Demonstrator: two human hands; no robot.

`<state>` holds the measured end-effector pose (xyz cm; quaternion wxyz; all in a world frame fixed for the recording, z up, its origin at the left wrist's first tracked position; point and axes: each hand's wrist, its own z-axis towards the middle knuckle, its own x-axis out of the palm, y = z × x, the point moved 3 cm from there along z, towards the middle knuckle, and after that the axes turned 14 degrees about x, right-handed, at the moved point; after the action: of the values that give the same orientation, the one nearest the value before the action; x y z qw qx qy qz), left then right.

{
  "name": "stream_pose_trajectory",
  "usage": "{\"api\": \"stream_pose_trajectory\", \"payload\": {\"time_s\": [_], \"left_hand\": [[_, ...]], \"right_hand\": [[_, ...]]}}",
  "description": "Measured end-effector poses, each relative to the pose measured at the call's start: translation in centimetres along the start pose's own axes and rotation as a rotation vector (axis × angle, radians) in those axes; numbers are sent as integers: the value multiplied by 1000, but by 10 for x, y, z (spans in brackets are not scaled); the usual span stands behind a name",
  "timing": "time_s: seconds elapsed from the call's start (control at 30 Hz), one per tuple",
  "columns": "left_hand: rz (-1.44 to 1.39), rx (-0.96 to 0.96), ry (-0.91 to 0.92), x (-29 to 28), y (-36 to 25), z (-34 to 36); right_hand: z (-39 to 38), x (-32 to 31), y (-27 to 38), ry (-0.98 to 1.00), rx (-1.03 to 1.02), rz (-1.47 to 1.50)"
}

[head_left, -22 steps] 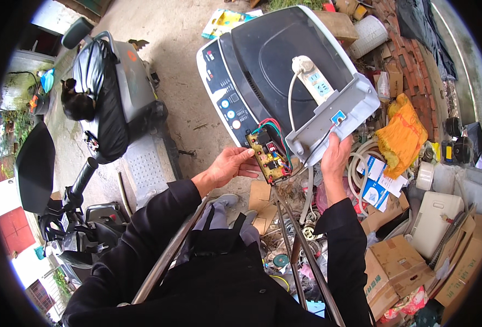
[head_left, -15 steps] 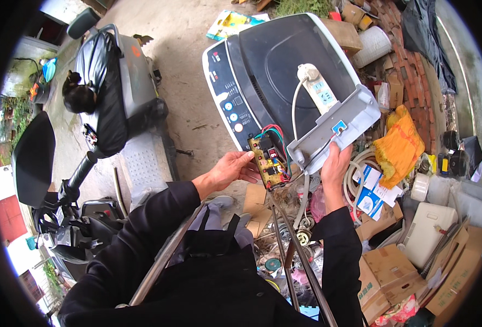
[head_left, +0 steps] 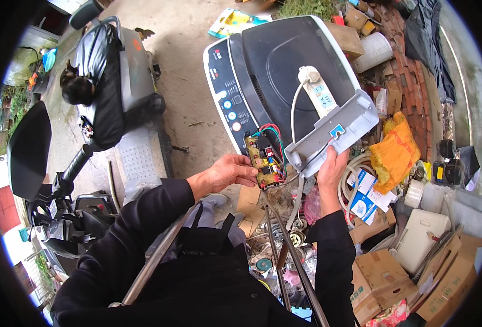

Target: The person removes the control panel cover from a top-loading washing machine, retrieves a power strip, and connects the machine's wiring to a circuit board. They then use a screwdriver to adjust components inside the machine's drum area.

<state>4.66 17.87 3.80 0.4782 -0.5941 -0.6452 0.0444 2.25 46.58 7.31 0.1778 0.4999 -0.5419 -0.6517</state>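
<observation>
My left hand (head_left: 231,173) is closed on the left edge of a circuit board (head_left: 264,163), which carries black and coloured parts. Red, green and dark wires run from the board to a grey plastic cover (head_left: 320,140), turned so that its hollow side and a small blue-and-white piece show. The cover's lower edge is in my right hand (head_left: 331,173), thumb on the inside and the other fingers mostly hidden. Just behind both lies a top-loading washing machine (head_left: 284,60) with a dark lid and a button panel. On that lid rests a white power strip (head_left: 318,94) with a plug in it.
A motor scooter (head_left: 124,109) with a dark cat (head_left: 77,87) on its seat stands at the left. Metal bars (head_left: 301,261) rise close to my body. Coiled hose (head_left: 350,185), an orange sack (head_left: 395,152), cardboard boxes (head_left: 385,278) and loose scrap crowd the right side.
My left hand has shifted lower along the board, and its fingers now lie across the edge. The view has moved slightly; both hands keep their hold.
</observation>
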Motion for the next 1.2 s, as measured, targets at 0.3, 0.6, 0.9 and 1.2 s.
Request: {"api": "stream_pose_trajectory", "payload": {"time_s": [0.3, 0.6, 0.9, 1.2], "left_hand": [[-12, -42, 100, 1, 12, 3], [141, -4, 94, 27, -5, 0], [180, 68, 81, 28, -4, 2], [149, 52, 75, 23, 4, 5]], "right_hand": [[1, 1, -1, 17, -20, 20], [1, -1, 1, 31, -12, 4], [2, -1, -1, 24, -28, 4], [5, -4, -2, 38, -49, -22]]}}
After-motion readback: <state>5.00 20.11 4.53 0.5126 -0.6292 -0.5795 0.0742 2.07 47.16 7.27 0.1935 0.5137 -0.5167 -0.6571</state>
